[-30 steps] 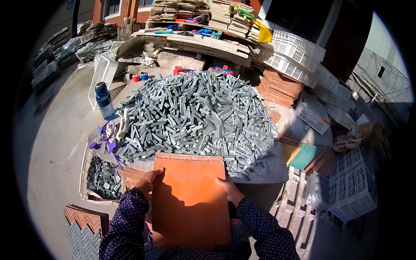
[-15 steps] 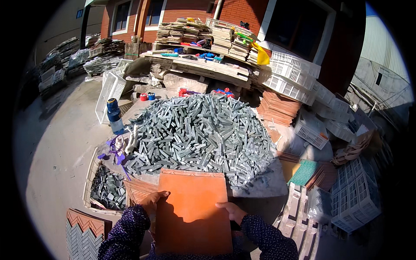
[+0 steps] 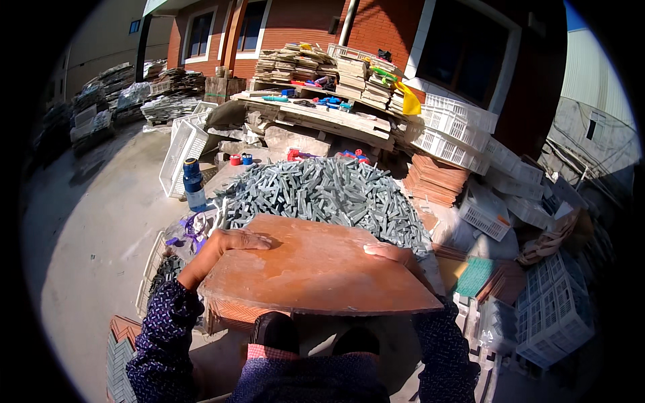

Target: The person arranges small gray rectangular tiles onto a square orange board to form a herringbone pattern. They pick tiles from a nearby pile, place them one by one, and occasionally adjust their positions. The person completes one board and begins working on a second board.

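I hold a flat orange-brown rectangular board (image 3: pixel 316 269) out in front of me, tilted, its upper face shiny with pale smears. My left hand (image 3: pixel 235 243) grips its left edge, fingers lying over the top. At the right edge my right hand (image 3: pixel 392 252) has hold of it, its fingertips on the upper face. Beyond the board lies a big heap of grey-green stone strips (image 3: pixel 322 191), partly covered by it. Below the board's near left edge shows an orange tray with a herringbone pattern (image 3: pixel 245 313). The board's underside is hidden.
A blue bottle (image 3: pixel 194 185) stands left of the heap, near purple ribbon (image 3: pixel 195 232). A crate of dark pieces (image 3: pixel 164 272) is at the left. Stacked orange boards (image 3: pixel 435 179) and white crates (image 3: pixel 453 121) stand at right. Behind the heap are piled slabs (image 3: pixel 295 65).
The board has been raised and tipped from a more upright pose, and now covers the heap's near part. Both hands moved up and forward with it. My shoes now show below.
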### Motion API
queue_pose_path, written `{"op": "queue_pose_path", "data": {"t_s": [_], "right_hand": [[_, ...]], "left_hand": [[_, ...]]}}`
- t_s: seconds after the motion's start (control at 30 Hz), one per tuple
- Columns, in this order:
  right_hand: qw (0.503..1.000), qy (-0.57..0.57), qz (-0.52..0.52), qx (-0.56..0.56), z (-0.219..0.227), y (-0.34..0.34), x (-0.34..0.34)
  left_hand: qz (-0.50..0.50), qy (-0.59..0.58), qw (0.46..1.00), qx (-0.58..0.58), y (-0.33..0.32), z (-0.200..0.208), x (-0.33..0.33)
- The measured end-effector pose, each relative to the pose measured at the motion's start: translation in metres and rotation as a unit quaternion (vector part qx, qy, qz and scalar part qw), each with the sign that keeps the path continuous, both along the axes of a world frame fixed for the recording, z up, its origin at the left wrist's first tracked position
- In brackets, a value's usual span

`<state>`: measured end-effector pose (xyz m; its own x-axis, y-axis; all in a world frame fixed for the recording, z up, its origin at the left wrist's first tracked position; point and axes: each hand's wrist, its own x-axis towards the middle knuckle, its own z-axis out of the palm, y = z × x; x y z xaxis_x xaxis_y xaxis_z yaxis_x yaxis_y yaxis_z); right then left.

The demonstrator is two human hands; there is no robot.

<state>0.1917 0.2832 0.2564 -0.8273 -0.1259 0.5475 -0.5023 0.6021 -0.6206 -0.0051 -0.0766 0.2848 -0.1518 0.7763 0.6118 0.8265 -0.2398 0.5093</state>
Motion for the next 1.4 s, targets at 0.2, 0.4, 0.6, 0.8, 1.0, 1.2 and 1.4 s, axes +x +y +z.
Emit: {"op": "queue_pose_path", "data": {"t_s": [0.2, 0.4, 0.6, 0.8, 1.0, 1.2, 1.4], "right_hand": [[0.94, 0.113, -0.165, 0.278, -0.109, -0.013, 0.007], [0.912, 0.105, -0.226, 0.326, -0.201, -0.04, 0.018], [0.914, 0.066, -0.259, 0.306, -0.249, -0.049, 0.022], [0.942, -0.077, -0.299, 0.133, -0.24, -0.049, 0.046], [0.891, -0.361, -0.27, -0.063, -0.208, -0.119, 0.128], [0.878, -0.321, -0.174, -0.31, -0.21, -0.141, 0.128], [0.829, -0.109, -0.053, -0.545, -0.127, -0.127, 0.129]], "left_hand": [[0.137, 0.193, 0.97, -0.061, -0.011, -0.11, 0.026], [0.193, 0.276, 0.936, -0.104, -0.03, -0.212, 0.034], [0.244, 0.238, 0.934, -0.104, -0.03, -0.268, 0.041], [0.39, 0.023, 0.908, -0.153, -0.059, -0.278, 0.049], [0.277, -0.35, 0.889, -0.101, -0.074, -0.241, 0.138], [0.227, -0.449, 0.864, 0.021, -0.044, -0.237, 0.16], [0.107, -0.552, 0.811, 0.16, -0.038, -0.11, 0.152]]}}
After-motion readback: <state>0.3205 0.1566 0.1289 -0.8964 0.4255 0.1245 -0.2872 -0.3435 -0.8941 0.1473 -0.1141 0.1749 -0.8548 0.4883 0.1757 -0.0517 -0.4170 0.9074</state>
